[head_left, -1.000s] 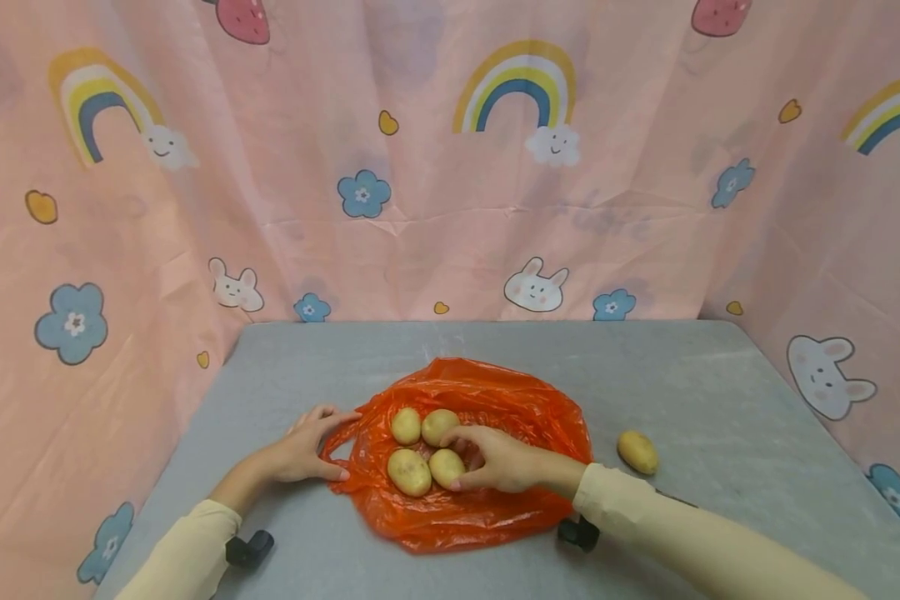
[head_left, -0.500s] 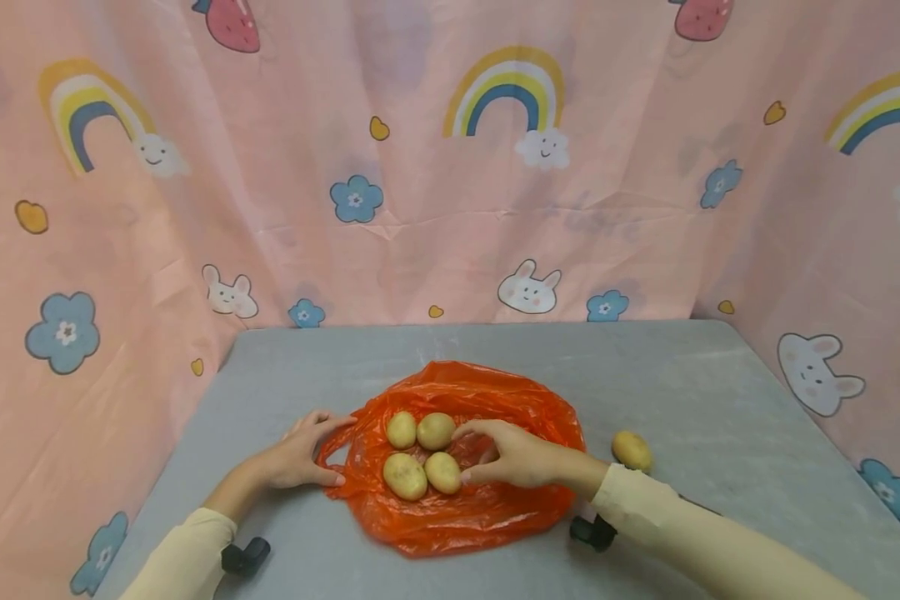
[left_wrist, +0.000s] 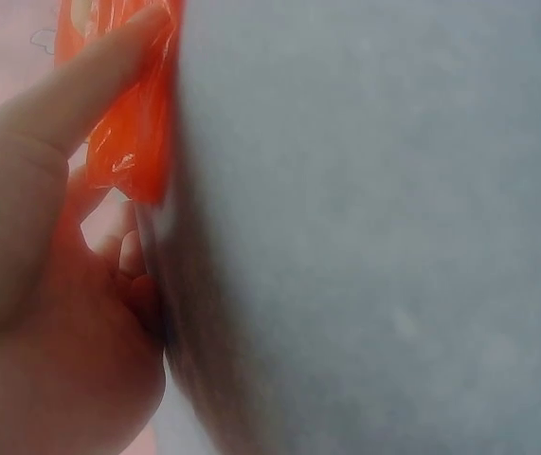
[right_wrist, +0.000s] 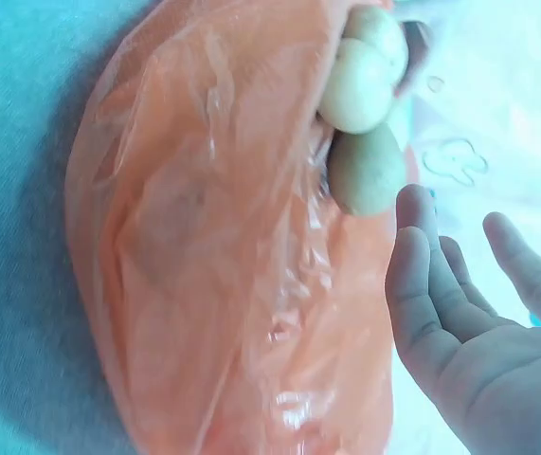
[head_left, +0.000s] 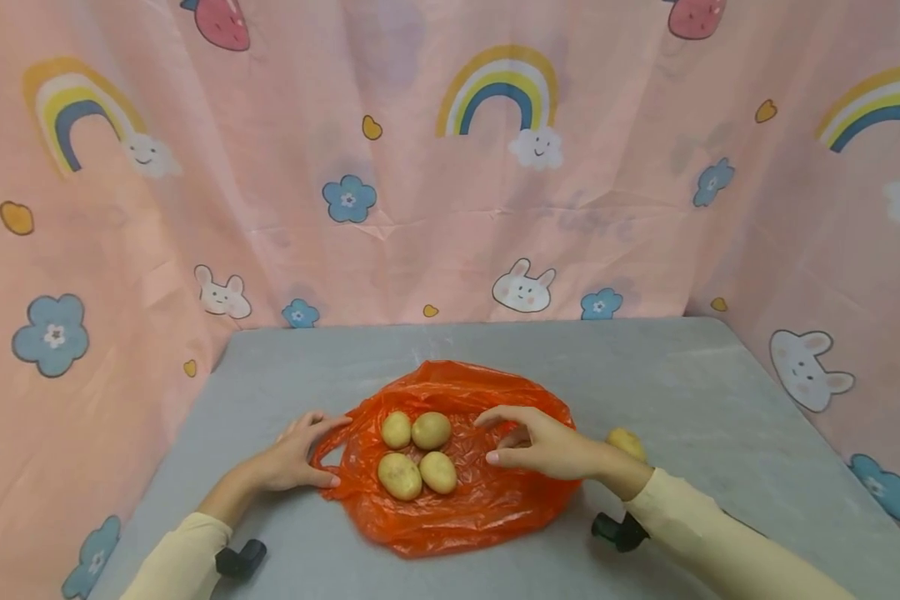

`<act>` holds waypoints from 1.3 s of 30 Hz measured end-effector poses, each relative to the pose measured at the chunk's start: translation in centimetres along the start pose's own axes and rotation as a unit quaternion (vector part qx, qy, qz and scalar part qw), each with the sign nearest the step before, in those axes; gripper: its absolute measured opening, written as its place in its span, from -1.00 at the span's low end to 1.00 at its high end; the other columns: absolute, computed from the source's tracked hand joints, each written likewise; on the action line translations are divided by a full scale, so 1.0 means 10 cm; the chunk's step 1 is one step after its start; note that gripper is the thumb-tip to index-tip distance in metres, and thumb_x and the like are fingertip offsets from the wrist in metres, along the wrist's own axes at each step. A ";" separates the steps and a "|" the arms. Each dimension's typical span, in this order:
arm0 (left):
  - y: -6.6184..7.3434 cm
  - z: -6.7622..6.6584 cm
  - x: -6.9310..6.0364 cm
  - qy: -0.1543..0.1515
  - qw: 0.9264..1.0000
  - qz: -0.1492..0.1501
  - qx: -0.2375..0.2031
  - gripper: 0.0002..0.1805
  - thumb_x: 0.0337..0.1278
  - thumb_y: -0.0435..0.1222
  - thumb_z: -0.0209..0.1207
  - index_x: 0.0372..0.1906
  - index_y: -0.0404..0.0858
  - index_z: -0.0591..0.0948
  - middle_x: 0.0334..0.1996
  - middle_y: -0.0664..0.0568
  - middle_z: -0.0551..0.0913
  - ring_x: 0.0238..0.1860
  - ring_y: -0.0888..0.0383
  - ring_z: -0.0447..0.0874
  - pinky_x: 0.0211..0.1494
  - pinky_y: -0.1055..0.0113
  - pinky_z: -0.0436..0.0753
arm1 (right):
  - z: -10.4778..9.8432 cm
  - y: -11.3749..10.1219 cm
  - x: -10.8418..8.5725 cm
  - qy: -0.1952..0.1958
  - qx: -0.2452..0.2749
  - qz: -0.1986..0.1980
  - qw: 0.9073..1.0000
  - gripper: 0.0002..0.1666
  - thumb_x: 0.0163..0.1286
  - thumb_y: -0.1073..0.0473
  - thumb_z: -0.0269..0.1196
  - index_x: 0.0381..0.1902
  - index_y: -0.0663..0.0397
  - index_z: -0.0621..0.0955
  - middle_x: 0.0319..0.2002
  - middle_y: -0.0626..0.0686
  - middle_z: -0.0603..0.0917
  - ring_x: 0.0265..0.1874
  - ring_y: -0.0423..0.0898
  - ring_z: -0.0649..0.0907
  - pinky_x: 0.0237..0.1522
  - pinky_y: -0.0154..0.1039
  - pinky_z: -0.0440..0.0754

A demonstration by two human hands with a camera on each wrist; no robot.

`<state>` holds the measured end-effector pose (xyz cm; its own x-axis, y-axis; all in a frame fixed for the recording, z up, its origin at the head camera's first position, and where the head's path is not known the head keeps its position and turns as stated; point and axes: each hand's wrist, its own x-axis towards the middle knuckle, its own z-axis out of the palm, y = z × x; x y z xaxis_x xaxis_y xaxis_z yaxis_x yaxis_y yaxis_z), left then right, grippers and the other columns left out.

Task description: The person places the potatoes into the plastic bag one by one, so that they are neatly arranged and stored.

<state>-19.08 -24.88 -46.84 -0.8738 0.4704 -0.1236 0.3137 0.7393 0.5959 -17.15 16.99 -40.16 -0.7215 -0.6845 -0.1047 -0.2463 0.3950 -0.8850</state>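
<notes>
An orange-red plastic bag (head_left: 495,517) lies flat on the table in the head view. Several potatoes (head_left: 400,477) rest grouped on its left half. My left hand (head_left: 296,457) is at the bag's left end, thumb and index finger spread apart and touching the handles. In the left wrist view, the thumb (left_wrist: 81,81) presses against the plastic. Over the right half of the bag hovers my right hand (head_left: 536,442), fingers parted and holding nothing, to the right of the potatoes. The right wrist view shows its fingertips apart from the nearest potato (right_wrist: 367,171).
Another potato (head_left: 626,443) lies on the grey table (head_left: 667,375) right of the bag, partly hidden behind the right forearm. A patterned pink curtain (head_left: 420,250) surrounds the table at the back and sides. Each wrist carries a dark camera mount (head_left: 242,558).
My right hand has let go of a potato at the group's lower right and drawn away to the right, its fingers opening. The left hand stays at the bag's handles.
</notes>
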 end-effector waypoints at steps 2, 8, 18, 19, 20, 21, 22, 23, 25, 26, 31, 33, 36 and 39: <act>-0.01 0.00 -0.01 0.001 1.000 0.000 0.000 -0.05 -0.08 0.01 0.51 0.48 -0.07 0.38 0.28 -0.13 0.32 0.27 -0.18 0.26 0.23 -0.31 0.27 | -0.04 0.01 -0.05 0.010 0.002 -0.011 1.000 -0.46 0.48 0.09 0.25 0.32 0.18 0.47 0.32 0.35 0.46 -0.04 -0.01 0.73 0.02 -0.35 0.63; -0.03 0.01 -0.01 -0.003 1.000 -0.003 0.000 -0.03 -0.08 0.03 0.50 0.49 -0.07 0.37 0.32 -0.18 0.30 0.30 -0.21 0.25 0.25 -0.35 0.25 | -0.15 0.06 -0.26 0.045 0.007 -0.009 0.999 -0.47 0.50 0.11 0.23 0.33 0.20 0.46 0.31 0.39 0.46 -0.02 0.03 0.68 0.03 -0.32 0.63; -0.04 0.02 -0.01 -0.002 1.000 -0.006 0.002 -0.04 -0.08 0.02 0.50 0.49 -0.05 0.37 0.31 -0.15 0.30 0.28 -0.19 0.25 0.23 -0.32 0.27 | -0.33 0.20 -0.55 0.092 0.008 0.007 0.996 -0.45 0.53 0.17 0.16 0.35 0.36 0.39 0.29 0.46 0.46 0.08 0.25 0.63 -0.04 -0.30 0.66; -0.04 0.02 -0.01 -0.003 1.000 -0.007 0.000 -0.04 -0.08 0.02 0.50 0.49 -0.06 0.37 0.31 -0.16 0.30 0.29 -0.20 0.24 0.24 -0.32 0.27 | -0.35 0.22 -0.58 0.096 0.006 0.007 0.995 -0.45 0.54 0.17 0.16 0.36 0.36 0.39 0.29 0.46 0.46 0.08 0.26 0.64 -0.04 -0.31 0.66; -0.03 0.01 -0.02 -0.003 1.000 -0.008 -0.002 -0.03 -0.08 0.02 0.50 0.49 -0.06 0.37 0.32 -0.17 0.30 0.29 -0.21 0.24 0.24 -0.34 0.26 | -0.36 0.24 -0.60 0.100 0.003 0.009 0.995 -0.45 0.54 0.17 0.16 0.36 0.36 0.39 0.29 0.46 0.46 0.09 0.25 0.64 -0.05 -0.31 0.66; -0.03 0.01 -0.02 -0.004 1.000 -0.009 -0.004 -0.03 -0.07 0.02 0.50 0.49 -0.07 0.37 0.33 -0.18 0.29 0.30 -0.23 0.24 0.25 -0.36 0.26 | -0.37 0.26 -0.62 0.105 0.003 0.013 0.994 -0.45 0.53 0.17 0.16 0.36 0.36 0.40 0.29 0.45 0.47 0.09 0.24 0.64 -0.05 -0.31 0.67; -0.03 0.01 -0.03 -0.004 1.000 -0.010 -0.006 -0.03 -0.07 0.02 0.50 0.49 -0.07 0.36 0.33 -0.19 0.29 0.31 -0.24 0.23 0.26 -0.38 0.25 | -0.38 0.27 -0.64 0.109 0.000 0.016 0.994 -0.45 0.53 0.17 0.16 0.36 0.35 0.40 0.29 0.45 0.48 0.08 0.22 0.65 -0.05 -0.31 0.67; -0.02 0.01 -0.03 -0.004 1.000 -0.011 -0.007 -0.03 -0.07 0.02 0.50 0.49 -0.08 0.36 0.34 -0.20 0.29 0.32 -0.25 0.23 0.27 -0.38 0.24 | -0.40 0.28 -0.67 0.114 -0.003 0.019 0.993 -0.45 0.53 0.17 0.16 0.36 0.34 0.40 0.28 0.44 0.48 0.07 0.20 0.66 -0.05 -0.31 0.67; -0.03 0.00 -0.04 -0.005 1.000 -0.012 -0.008 -0.03 -0.07 0.02 0.50 0.50 -0.08 0.36 0.35 -0.21 0.28 0.33 -0.26 0.22 0.27 -0.40 0.24 | -0.43 0.32 -0.71 0.126 -0.014 0.028 0.991 -0.46 0.53 0.17 0.16 0.37 0.30 0.41 0.27 0.40 0.51 0.08 0.19 0.67 -0.04 -0.32 0.65; -0.03 0.00 -0.04 -0.004 1.000 -0.011 -0.007 -0.03 -0.07 0.02 0.50 0.50 -0.07 0.36 0.35 -0.21 0.28 0.33 -0.26 0.22 0.27 -0.40 0.24 | -0.44 0.33 -0.73 0.133 -0.018 0.034 0.990 -0.46 0.54 0.16 0.16 0.37 0.28 0.41 0.27 0.38 0.51 0.08 0.17 0.67 -0.04 -0.32 0.65; -0.03 0.00 -0.04 -0.001 1.000 -0.007 0.000 -0.03 -0.07 0.04 0.50 0.49 -0.07 0.36 0.33 -0.18 0.29 0.31 -0.23 0.24 0.26 -0.37 0.27 | -0.50 0.38 -0.84 0.163 -0.044 0.057 0.984 -0.48 0.54 0.10 0.17 0.36 0.18 0.45 0.28 0.35 0.53 0.09 0.15 0.66 -0.06 -0.32 0.64; -0.03 0.00 -0.04 0.000 1.000 -0.005 0.002 -0.03 -0.07 0.04 0.49 0.50 -0.07 0.36 0.32 -0.17 0.30 0.30 -0.21 0.25 0.26 -0.35 0.28 | -0.51 0.39 -0.87 0.174 -0.049 0.070 0.981 -0.48 0.54 0.06 0.17 0.36 0.13 0.46 0.29 0.34 0.52 0.08 0.13 0.66 -0.07 -0.32 0.64; -0.03 0.01 -0.03 0.001 1.000 -0.003 0.001 -0.03 -0.07 0.04 0.49 0.50 -0.08 0.36 0.32 -0.16 0.31 0.30 -0.20 0.25 0.26 -0.33 0.28 | -0.53 0.43 -0.93 0.191 -0.064 0.072 0.977 -0.49 0.54 0.05 0.16 0.36 0.10 0.47 0.28 0.32 0.53 0.06 0.06 0.66 -0.07 -0.34 0.63; -0.03 0.01 -0.01 0.002 1.000 -0.001 -0.001 -0.03 -0.06 0.04 0.49 0.50 -0.08 0.36 0.32 -0.17 0.30 0.31 -0.20 0.25 0.26 -0.33 0.27 | -0.55 0.49 -0.97 0.210 -0.081 0.059 0.973 -0.52 0.55 0.11 0.16 0.35 0.13 0.48 0.22 0.31 0.57 0.00 -0.05 0.68 -0.07 -0.36 0.61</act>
<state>-19.03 -25.12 -47.07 -0.8761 0.4664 -0.1218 0.3109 0.7397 0.5968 -14.88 28.94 -40.98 -0.9429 -0.3323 0.0234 -0.2203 0.5692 -0.7921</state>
